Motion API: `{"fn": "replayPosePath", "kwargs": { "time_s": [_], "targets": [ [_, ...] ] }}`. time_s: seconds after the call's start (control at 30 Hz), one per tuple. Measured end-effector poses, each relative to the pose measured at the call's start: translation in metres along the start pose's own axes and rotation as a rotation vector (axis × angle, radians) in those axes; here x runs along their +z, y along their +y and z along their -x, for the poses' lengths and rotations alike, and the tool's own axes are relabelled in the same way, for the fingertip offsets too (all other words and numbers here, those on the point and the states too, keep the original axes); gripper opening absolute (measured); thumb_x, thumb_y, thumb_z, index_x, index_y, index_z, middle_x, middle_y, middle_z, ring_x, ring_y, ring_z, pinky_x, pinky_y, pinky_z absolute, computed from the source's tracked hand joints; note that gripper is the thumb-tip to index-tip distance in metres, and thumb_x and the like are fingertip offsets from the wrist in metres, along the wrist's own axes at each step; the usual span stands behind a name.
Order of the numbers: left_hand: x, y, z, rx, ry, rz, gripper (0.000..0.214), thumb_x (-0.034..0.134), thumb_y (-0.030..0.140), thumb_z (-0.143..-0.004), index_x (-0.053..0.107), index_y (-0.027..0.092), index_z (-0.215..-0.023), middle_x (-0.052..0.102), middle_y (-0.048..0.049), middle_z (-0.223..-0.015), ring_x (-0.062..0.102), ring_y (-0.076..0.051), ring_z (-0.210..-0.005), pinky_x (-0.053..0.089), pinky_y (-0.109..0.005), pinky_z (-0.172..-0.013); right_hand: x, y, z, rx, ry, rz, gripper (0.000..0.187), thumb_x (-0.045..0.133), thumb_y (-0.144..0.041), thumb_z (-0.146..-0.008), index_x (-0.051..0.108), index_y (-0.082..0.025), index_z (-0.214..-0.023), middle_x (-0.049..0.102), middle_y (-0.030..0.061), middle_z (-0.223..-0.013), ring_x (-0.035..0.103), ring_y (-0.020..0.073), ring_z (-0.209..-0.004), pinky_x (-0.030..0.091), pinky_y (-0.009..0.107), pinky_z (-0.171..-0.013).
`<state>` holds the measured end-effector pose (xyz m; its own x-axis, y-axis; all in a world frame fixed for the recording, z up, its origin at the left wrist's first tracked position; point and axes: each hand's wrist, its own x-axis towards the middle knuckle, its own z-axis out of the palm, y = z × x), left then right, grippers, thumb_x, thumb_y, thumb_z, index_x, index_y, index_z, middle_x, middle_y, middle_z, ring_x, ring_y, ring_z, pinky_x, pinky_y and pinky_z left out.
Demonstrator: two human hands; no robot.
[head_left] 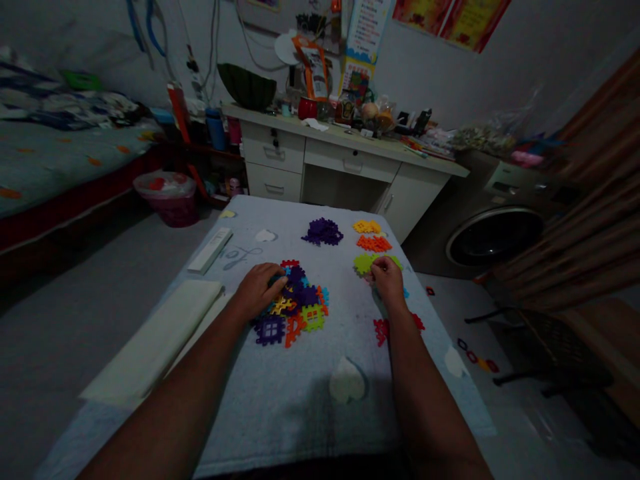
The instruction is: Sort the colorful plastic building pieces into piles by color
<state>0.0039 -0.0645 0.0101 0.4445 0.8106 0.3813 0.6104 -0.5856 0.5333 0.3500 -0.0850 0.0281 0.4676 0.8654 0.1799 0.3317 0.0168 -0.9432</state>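
- Where a pale blue cloth (280, 400) covers a table, a mixed pile of plastic interlocking tiles (295, 307) lies near its middle: flat, notched squares in purple, orange, yellow, green and blue, heaped loosely over each other.
- The left hand (257, 288) rests palm down on the left edge of the mixed pile, fingers loosely spread over the tiles, apparently to steady them or feel through them.
- The right hand (387, 280) is to the right of the mixed pile, fingertips bunched together at a green pile (361, 263). Whether a tile sits between them cannot be told.
- Beyond the mixed pile lie single-colour heaps: a purple pile (323, 231), then to its right a yellow pile (367, 227) and an orange pile (373, 243). They lie apart, seemingly to keep the colours separate.
- A few red tiles (381, 330) lie right of the mixed pile, nearer the person.
- A white remote control (210, 250) lies to the far left of the mixed pile.
- A cluttered desk (345, 157) stands well behind the mixed pile.
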Motion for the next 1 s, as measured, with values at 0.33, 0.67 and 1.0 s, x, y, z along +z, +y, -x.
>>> {"fn": "replayPosePath", "kwargs": {
  "time_s": [0.33, 0.67, 1.0],
  "targets": [
    [0.002, -0.005, 0.001, -0.008, 0.030, -0.017, 0.041, 0.045, 0.053, -0.092, 0.065, 0.020, -0.104, 0.068, -0.0096, -0.111, 0.059, -0.028, -0.110, 0.043, -0.048, -0.101, -0.001, 0.016, -0.009, -0.026, 0.051, 0.366, 0.037, 0.052, -0.022, -0.067, 0.069, -0.015, -0.099, 0.071, 0.0091, -0.093, 0.066, 0.0232, -0.084, 0.053, 0.037, -0.080],
    [-0.003, -0.004, 0.005, -0.098, 0.048, -0.025, 0.040, 0.044, 0.049, -0.091, 0.067, 0.020, -0.107, 0.063, -0.0114, -0.120, 0.056, -0.029, -0.118, 0.042, -0.049, -0.104, 0.005, -0.020, 0.017, -0.349, -0.260, 0.430, 0.018, 0.056, -0.018, -0.080, 0.068, -0.018, -0.094, 0.066, 0.0073, -0.096, 0.061, 0.0196, -0.087, 0.049, 0.034, -0.085],
    [0.001, -0.008, 0.009, -0.093, 0.027, -0.006, 0.039, 0.049, 0.047, -0.088, 0.065, 0.021, -0.112, 0.061, -0.0109, -0.122, 0.055, -0.030, -0.119, 0.041, -0.051, -0.106, 0.041, -0.047, 0.071, -0.481, -0.923, 0.435, 0.024, 0.074, -0.020, -0.074, 0.063, -0.019, -0.095, 0.055, 0.0018, -0.095, 0.052, 0.0159, -0.085, 0.041, 0.027, -0.078]
  ]
}}
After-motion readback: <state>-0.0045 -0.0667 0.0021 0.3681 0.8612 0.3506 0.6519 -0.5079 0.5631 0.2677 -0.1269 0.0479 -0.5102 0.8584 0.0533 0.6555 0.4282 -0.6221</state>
